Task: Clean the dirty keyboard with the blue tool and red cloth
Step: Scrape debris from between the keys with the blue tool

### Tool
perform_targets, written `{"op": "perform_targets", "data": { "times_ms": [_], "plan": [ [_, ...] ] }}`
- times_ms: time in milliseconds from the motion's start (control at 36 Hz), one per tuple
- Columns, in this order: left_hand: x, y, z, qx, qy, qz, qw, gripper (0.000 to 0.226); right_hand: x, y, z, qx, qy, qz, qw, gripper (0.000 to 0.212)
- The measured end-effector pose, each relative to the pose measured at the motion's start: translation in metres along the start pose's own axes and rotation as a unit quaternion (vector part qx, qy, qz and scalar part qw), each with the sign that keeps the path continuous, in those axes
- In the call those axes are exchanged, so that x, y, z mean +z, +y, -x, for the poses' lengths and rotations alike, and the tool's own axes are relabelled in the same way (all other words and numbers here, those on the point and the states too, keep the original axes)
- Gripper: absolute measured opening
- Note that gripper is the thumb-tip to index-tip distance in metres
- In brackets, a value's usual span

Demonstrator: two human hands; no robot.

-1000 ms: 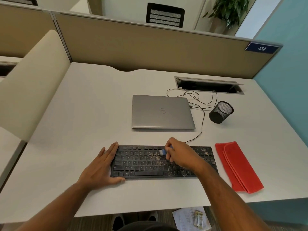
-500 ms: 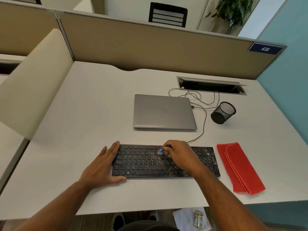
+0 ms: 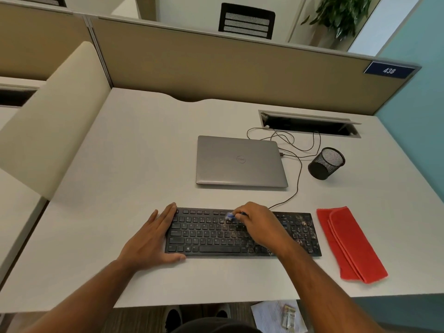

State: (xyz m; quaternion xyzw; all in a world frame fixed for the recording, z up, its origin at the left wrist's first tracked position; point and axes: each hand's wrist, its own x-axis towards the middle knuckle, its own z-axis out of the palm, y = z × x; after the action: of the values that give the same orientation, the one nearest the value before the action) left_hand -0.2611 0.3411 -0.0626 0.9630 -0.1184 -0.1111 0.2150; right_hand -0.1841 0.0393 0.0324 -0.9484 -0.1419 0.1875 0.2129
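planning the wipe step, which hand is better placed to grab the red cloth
Right, probably. The cloth lies just right of the keyboard, on the right hand's side, though it holds the tool. The left hand braces the far end.

The left hand (image 3: 153, 239) is lying flat, fingers straight — the right hand (image 3: 260, 224) is curling, pinching, forearm reaching forward.

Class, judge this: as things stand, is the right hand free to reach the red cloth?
Probably not yet: the right hand grips the blue tool, though nothing lies between it and the red cloth.
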Motion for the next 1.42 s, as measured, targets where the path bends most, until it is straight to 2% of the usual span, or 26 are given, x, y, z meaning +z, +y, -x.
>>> {"op": "perform_targets", "data": {
  "times_ms": [139,278,472,611,778,917,1167,1278,1417],
  "plan": [
    [-0.001,0.000,0.000,-0.022,-0.018,-0.010,1.000,0.137,0.003,0.000,0.004,0.028,-0.046,-0.005,0.999,0.026],
    [-0.003,0.002,0.000,-0.009,-0.017,-0.009,1.000,0.135,-0.003,-0.002,0.000,0.011,-0.003,-0.009,1.000,0.026],
    [-0.005,0.003,0.001,-0.009,-0.021,-0.012,1.000,0.136,0.001,0.000,0.003,0.018,-0.055,0.001,0.998,0.027],
    [-0.005,0.003,0.000,-0.014,-0.024,-0.009,1.000,0.136,-0.002,-0.005,-0.001,-0.010,-0.015,-0.019,1.000,0.027],
    [-0.008,0.007,0.001,-0.015,-0.026,-0.004,1.000,0.134,0.000,-0.008,0.003,-0.013,-0.066,0.023,0.997,0.027],
    [-0.006,0.006,0.001,-0.010,-0.022,0.002,1.000,0.135,-0.002,-0.009,-0.002,-0.029,-0.020,0.022,0.999,0.028],
    [0.000,-0.001,0.001,-0.017,-0.008,0.006,1.000,0.136,0.003,-0.007,0.000,-0.024,-0.057,0.025,0.998,0.027],
    [0.008,-0.009,-0.002,-0.028,-0.008,0.011,1.000,0.139,0.001,-0.011,-0.005,-0.036,-0.013,0.003,0.999,0.027],
    [0.009,-0.010,-0.002,-0.015,0.003,0.012,1.000,0.139,0.010,-0.015,0.000,-0.037,-0.049,0.011,0.998,0.030]
  ]
}}
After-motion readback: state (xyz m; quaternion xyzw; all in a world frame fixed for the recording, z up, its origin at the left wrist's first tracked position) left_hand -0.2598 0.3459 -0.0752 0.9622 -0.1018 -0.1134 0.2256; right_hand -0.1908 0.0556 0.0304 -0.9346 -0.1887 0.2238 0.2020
